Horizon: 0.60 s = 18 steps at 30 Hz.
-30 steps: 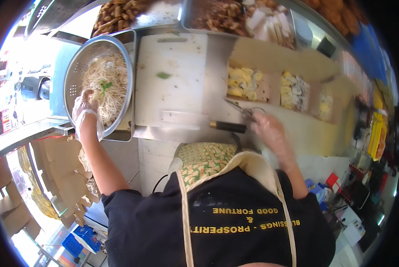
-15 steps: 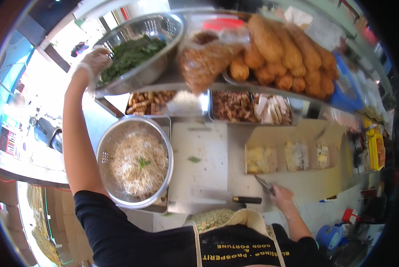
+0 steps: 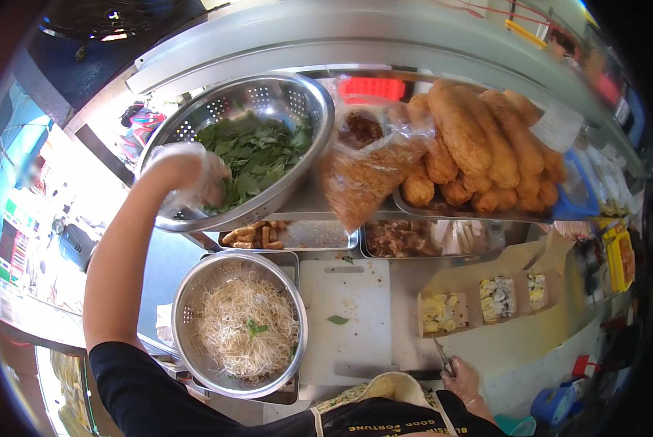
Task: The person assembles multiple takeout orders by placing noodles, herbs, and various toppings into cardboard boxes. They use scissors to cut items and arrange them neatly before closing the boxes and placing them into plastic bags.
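Observation:
My left hand, in a clear plastic glove, reaches over the near left rim of a metal colander of green leaves. Its fingers curl down into the leaves and close on some; the fingertips are partly hidden. Low on the right, my right hand, also gloved, is closed around scissors. Their blades point up and left, towards the near side of a brown paper box whose compartments hold pale yellow and grey-white pieces.
Below the leaves stands a colander of bean sprouts. A white cutting board and a knife lie centrally. Behind are metal trays of chopped food, a plastic bag of brown crumbs and long fried dough pieces.
My left hand has moved from the colander's rim further in over the leaves. The view has tilted, so everything sits lower. My right hand still grips the scissors beside the box.

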Motion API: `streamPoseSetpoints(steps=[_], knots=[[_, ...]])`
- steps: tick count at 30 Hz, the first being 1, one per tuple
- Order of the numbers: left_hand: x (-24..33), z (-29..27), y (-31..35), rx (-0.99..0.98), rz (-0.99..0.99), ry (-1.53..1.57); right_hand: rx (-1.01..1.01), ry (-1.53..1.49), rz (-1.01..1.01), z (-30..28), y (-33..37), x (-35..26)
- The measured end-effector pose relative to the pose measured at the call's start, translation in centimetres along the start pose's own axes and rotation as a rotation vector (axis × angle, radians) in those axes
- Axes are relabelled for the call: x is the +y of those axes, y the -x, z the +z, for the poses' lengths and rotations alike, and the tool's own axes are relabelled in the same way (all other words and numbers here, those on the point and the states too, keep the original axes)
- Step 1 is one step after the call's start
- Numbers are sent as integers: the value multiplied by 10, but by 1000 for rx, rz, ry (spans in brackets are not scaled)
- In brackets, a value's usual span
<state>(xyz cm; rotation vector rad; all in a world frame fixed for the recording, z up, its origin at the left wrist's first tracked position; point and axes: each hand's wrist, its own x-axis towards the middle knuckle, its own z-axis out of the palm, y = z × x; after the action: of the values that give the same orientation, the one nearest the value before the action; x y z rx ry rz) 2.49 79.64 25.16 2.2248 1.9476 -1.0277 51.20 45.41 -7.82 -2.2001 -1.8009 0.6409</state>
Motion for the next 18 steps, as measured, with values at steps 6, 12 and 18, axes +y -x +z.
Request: streamPoseSetpoints(steps=[6, 12, 18], knots=[[-12, -3, -46, 41, 54, 247, -38, -63, -172, 7, -42, -47], [-19, 18, -70, -3, 162, 393, -64, -81, -203, 19, -63, -75], [-44, 0, -70, 193, 316, 107, -65, -44, -217, 15, -65, -77]])
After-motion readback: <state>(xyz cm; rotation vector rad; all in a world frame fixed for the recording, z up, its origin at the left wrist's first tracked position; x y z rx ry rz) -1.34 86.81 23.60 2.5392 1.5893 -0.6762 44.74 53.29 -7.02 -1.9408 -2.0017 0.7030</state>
